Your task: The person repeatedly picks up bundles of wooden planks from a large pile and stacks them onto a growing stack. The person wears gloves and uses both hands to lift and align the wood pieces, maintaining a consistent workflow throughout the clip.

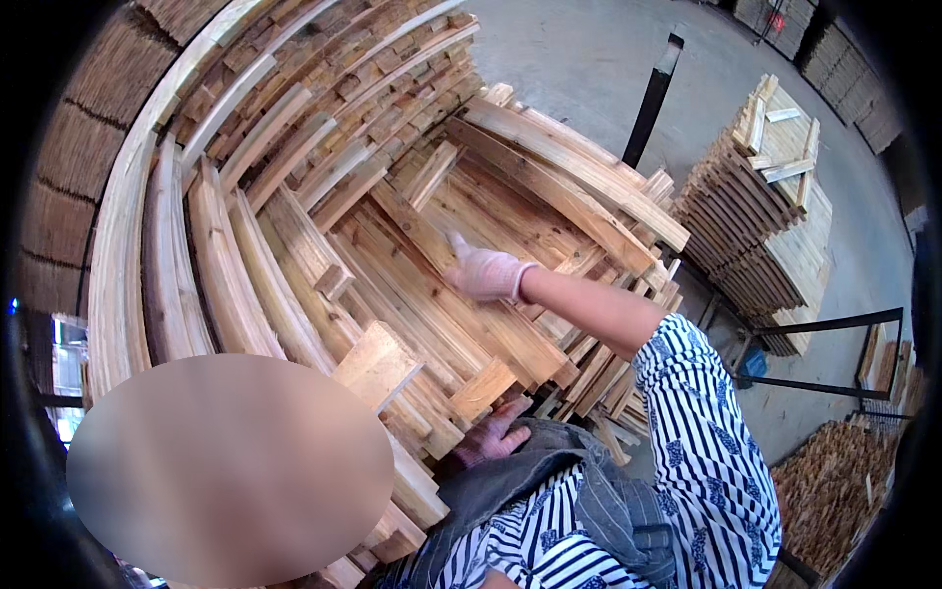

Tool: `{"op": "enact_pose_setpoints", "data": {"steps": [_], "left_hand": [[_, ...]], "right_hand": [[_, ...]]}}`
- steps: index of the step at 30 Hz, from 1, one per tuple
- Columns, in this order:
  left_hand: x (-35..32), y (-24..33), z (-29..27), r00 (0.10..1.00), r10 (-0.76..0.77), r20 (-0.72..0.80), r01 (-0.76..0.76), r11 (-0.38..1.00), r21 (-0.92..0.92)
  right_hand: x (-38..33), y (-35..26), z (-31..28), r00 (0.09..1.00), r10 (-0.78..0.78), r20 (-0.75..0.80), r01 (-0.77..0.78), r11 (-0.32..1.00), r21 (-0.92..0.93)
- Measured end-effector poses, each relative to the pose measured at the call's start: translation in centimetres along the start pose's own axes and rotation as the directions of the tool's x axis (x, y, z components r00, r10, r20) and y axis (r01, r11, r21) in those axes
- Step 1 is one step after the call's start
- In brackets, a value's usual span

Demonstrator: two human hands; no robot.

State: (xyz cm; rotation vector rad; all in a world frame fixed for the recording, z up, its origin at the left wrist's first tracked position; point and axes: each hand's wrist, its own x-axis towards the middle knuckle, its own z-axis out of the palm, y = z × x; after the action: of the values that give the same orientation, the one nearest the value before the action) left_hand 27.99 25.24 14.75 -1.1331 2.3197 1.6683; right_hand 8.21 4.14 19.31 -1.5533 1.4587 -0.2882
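Note:
My right hand (pixel 483 274), in a pale glove, reaches out over a big stack of rough wooden planks (pixel 412 226) and rests on the top boards, fingers spread and one pointing away. The striped sleeve of that arm comes in from the lower right. My left hand (pixel 494 435), in a darker pink glove, lies close to my body at the near edge of the stack. Its fingers touch the plank ends just below a short board (pixel 483 389). Neither hand is closed around a plank.
A person's blurred head (pixel 231 466) is at the lower left. A second, lower plank stack (pixel 760 216) stands to the right on concrete floor (pixel 589 59). A black post (pixel 652 103), a black metal frame (pixel 834 324) and a heap of small wood pieces (pixel 834 481) are nearby.

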Motion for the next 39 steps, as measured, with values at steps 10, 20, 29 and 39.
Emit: {"op": "enact_pose_setpoints", "data": {"steps": [10,20,29,39], "left_hand": [[0.3,-0.1,-0.3,1.000,0.017,0.017,-0.017,1.000,0.002],[0.9,1.6,-0.4,0.991,-0.114,0.071,0.123,0.982,-0.145],[2.6,-6.2,2.3,0.982,0.150,0.115,-0.141,0.986,-0.086],[1.1,-0.6,0.7,0.997,-0.042,0.059,0.051,0.985,-0.166]], "right_hand": [[-2.3,0.7,-6.4,0.988,-0.090,-0.129,0.036,0.928,-0.370],[-2.9,0.6,-4.9,0.980,-0.027,-0.195,-0.020,0.972,-0.233],[-2.8,12.2,-19.5,0.922,0.201,-0.331,-0.301,0.911,-0.283],[-3.9,7.7,-15.4,0.938,-0.014,-0.345,-0.099,0.947,-0.307]]}}
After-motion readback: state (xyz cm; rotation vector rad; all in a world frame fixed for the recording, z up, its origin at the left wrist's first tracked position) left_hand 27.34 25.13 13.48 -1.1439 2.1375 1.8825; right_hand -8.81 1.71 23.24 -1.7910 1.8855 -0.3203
